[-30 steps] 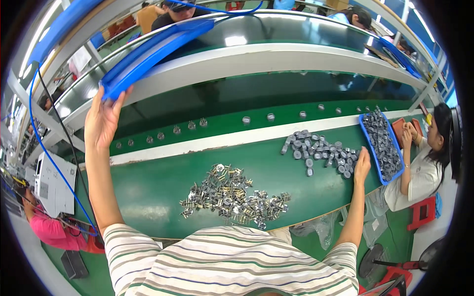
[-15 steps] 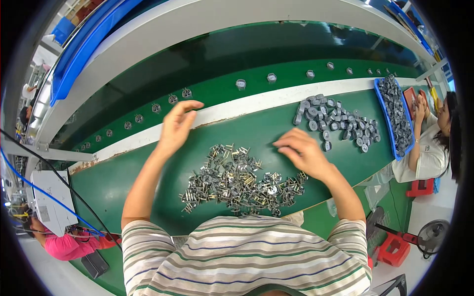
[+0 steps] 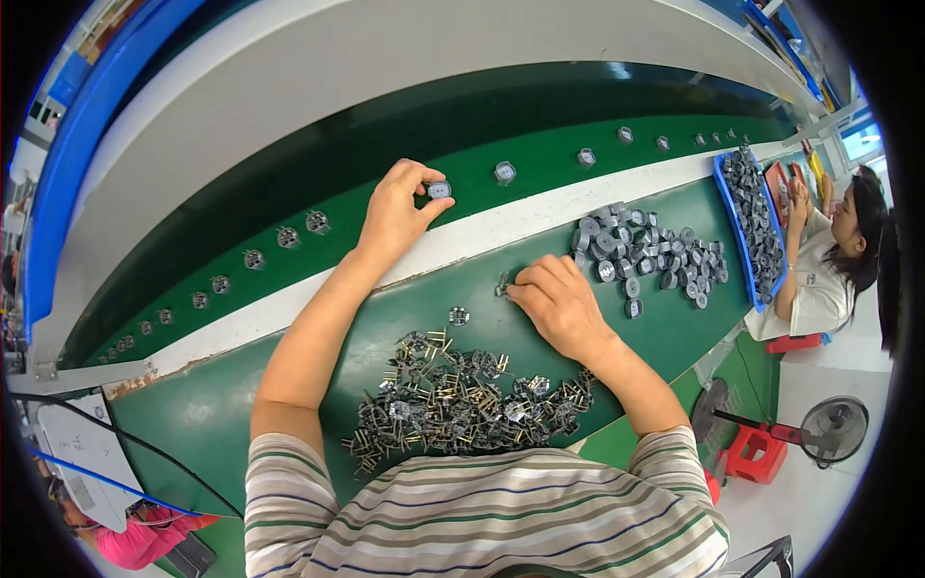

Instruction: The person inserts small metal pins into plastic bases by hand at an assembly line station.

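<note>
My left hand reaches over the far green strip, thumb and fingers closed around a small grey plug housing. Above the near green table my right hand is closed, its fingertips pinching a small dark part with metal pins. A similar pin part lies alone on the table between the hands. Closer to my body is a heap of pin parts, black with brass-coloured prongs. A loose pile of grey plug housings spreads to the right of my right hand.
A white rail divides the table from the strip, where pin parts sit in a row at left and grey housings at right. A blue tray of housings stands at right, near another person.
My left hand has moved right and closed on a grey plug housing. My right hand has shifted slightly left and holds a pin part. One pin part now lies apart from the heap.
</note>
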`<action>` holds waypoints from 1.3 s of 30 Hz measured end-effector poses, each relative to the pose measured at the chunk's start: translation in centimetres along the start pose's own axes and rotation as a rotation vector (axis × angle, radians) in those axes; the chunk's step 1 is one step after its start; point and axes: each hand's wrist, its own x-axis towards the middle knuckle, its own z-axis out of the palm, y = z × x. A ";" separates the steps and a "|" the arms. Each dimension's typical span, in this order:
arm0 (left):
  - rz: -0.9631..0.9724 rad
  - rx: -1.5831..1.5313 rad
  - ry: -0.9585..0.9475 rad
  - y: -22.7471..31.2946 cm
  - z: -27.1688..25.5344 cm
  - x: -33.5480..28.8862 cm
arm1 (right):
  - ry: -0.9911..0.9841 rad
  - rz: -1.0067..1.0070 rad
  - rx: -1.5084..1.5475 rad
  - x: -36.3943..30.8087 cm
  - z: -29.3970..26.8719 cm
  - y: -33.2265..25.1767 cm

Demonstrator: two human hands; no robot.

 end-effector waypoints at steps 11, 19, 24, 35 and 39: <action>0.205 0.011 -0.303 4.9 0.3 -5.4 | -0.027 0.168 0.171 1.8 -0.4 0.5; 0.167 -0.037 -0.298 4.7 0.2 -5.5 | 0.083 0.321 0.326 4.1 2.2 1.3; 0.183 -0.040 -0.281 4.3 0.3 -5.5 | 0.080 0.217 0.156 4.5 2.2 1.0; 0.125 -0.122 -0.259 3.4 -0.1 -4.9 | 0.192 0.211 0.126 4.3 2.1 -0.5; 0.087 0.102 -0.003 0.4 -2.5 -2.0 | -0.039 0.108 0.345 4.0 1.8 -2.4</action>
